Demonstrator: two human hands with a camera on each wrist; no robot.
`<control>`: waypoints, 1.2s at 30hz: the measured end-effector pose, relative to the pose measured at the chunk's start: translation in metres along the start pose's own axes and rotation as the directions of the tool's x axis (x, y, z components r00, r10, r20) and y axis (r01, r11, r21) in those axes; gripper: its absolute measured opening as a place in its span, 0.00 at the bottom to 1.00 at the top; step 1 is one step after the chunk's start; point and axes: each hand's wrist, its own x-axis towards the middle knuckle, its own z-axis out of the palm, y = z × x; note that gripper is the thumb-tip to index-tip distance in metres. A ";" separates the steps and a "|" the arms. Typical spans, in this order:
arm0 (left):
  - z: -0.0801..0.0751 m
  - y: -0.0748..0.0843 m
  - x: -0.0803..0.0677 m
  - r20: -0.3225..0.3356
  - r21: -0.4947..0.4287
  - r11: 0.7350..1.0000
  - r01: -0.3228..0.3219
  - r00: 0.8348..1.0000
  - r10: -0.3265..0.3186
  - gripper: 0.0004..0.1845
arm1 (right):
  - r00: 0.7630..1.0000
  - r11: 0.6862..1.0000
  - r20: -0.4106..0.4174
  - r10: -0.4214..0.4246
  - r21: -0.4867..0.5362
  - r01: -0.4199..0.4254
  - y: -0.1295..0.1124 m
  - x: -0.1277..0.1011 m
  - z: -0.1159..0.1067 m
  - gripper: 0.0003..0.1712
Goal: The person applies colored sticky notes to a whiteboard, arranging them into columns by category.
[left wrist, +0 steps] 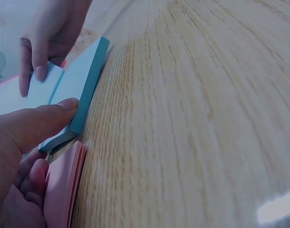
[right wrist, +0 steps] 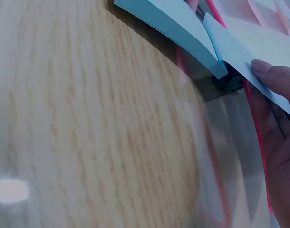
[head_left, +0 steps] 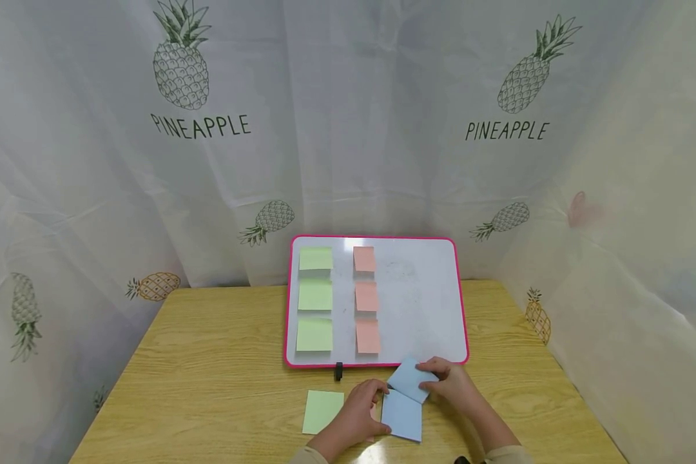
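My left hand [head_left: 359, 411] holds a thick blue sticky note pad [head_left: 403, 417] by its left side, with the thumb on its near edge in the left wrist view. Between thumb and fingers, my right hand [head_left: 455, 386] pinches a blue sticky note [head_left: 408, 379]. That note lies at an angle just beyond the pad, meeting its far edge and overlapping the whiteboard's lower rim in the head view. A pink sticky note pad [left wrist: 62, 190] sits under my left hand, mostly hidden in the head view. Left of it lies a green sticky note pad [head_left: 319, 412].
A pink-rimmed whiteboard [head_left: 420, 299] leans at the table's back. It bears a column of three green notes [head_left: 315, 295] and a column of three pink notes [head_left: 367, 296]. A small black clip-like piece [head_left: 339, 372] is at its lower edge. A printed curtain [head_left: 348, 142] hangs behind.
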 end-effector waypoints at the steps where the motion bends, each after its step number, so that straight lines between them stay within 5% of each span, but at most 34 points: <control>1: 0.000 0.000 0.000 0.002 0.003 1.000 0.003 1.000 -0.003 0.32 | 1.000 1.000 -0.004 0.009 -0.003 -0.009 0.000 0.001 0.000 0.18; 16: -0.001 0.001 0.000 0.016 0.040 0.999 -0.008 1.000 0.007 0.32 | 1.000 0.998 0.001 0.029 -0.060 -0.029 -0.022 0.015 -0.012 0.21; 28: 0.000 0.007 0.004 0.058 0.244 0.968 -0.064 0.997 0.051 0.37 | 1.000 0.998 0.021 0.018 -0.053 -0.017 -0.030 0.032 -0.033 0.25; 36: -0.021 0.028 0.020 0.101 0.244 0.963 -0.118 0.990 0.096 0.37 | 0.994 0.992 -0.066 0.092 -0.081 -0.097 -0.050 0.053 -0.045 0.19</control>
